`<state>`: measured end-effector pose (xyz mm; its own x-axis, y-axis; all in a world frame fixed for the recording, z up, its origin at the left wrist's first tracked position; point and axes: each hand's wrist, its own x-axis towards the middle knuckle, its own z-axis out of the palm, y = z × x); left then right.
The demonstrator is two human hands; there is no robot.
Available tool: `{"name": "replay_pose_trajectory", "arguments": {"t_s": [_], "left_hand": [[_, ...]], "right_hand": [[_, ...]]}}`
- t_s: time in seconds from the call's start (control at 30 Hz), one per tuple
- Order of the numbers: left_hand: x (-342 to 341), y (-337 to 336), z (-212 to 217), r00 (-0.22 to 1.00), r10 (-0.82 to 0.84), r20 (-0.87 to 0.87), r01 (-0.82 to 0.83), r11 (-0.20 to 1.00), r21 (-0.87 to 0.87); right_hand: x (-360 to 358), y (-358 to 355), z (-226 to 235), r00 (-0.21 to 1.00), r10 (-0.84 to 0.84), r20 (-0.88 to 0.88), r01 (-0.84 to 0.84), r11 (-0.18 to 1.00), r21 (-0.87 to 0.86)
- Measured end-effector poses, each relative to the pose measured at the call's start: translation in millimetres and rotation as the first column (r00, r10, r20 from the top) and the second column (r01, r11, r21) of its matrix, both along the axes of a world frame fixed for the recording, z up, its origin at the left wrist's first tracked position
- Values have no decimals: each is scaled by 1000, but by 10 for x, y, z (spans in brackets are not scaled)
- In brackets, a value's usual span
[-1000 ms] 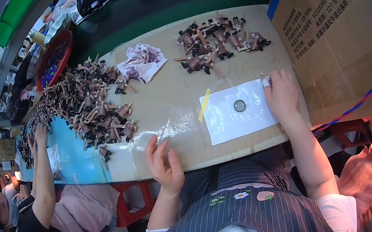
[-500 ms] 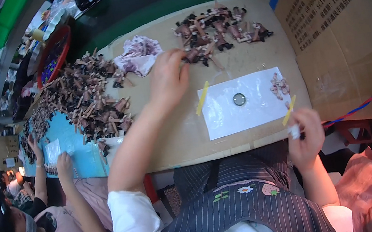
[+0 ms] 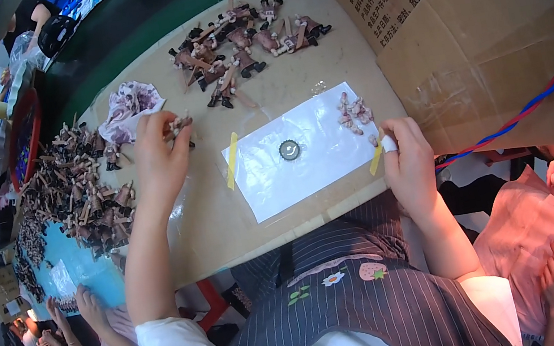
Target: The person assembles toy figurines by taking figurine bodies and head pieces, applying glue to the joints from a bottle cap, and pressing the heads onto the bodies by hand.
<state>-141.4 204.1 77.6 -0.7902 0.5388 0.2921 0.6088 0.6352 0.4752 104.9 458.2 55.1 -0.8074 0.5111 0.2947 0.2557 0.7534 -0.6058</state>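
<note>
A: L hand status?

B: L hand (image 3: 157, 155) over the tabletop (image 3: 210, 235), thumb and fingers pinching a small figurine (image 3: 179, 124), partly hidden. Pos.: just beside the patterned cloth (image 3: 130, 111), btwn the big figurine pile (image 3: 88, 204) and the smaller figurine cluster (image 3: 242, 41). Contact w/ cloth: can't tell.

A: R hand?

B: R hand (image 3: 409, 154) at the R edge of the white sheet (image 3: 261, 186), fingers curled, white wrap (image 3: 389, 144) on one. Grasping anything? Can't tell. Yellow tape strip (image 3: 375, 161) and small pale pieces (image 3: 356, 114) adjacent.

A: Step in hand, your judgement?

B: Handling a single figurine, L hand only; it's apart from the sheet. Crimped metal cap (image 3: 289, 149) sits mid-sheet, neither hand on it.

A: Next move calls for?

B: In my view, a light, secure pinch, fig. clear of cloth and pile, plus care at the R edge so the loose pieces aren't knocked.
</note>
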Motion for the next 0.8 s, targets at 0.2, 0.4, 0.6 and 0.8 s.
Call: {"name": "replay_pose_trajectory", "arguments": {"t_s": [0.2,0.4,0.6,0.8], "left_hand": [[734,-516,89,731,-245,637,-240,781,577],[1499,-644,-36,498,-416,761,-337,715,612],[1770,-515,-126,480,-539,692,-365,595,716],[1733,-414,-125,448,-621,643,-336,550,765]], "right_hand": [[89,-161,-91,999,-38,-32,29,965,-262],[61,-80,-188,1000,24,-6,-23,998,56],[41,-77,-223,997,-15,76,-4,972,237],[73,-179,-28,996,64,-57,-70,993,-93]]}}
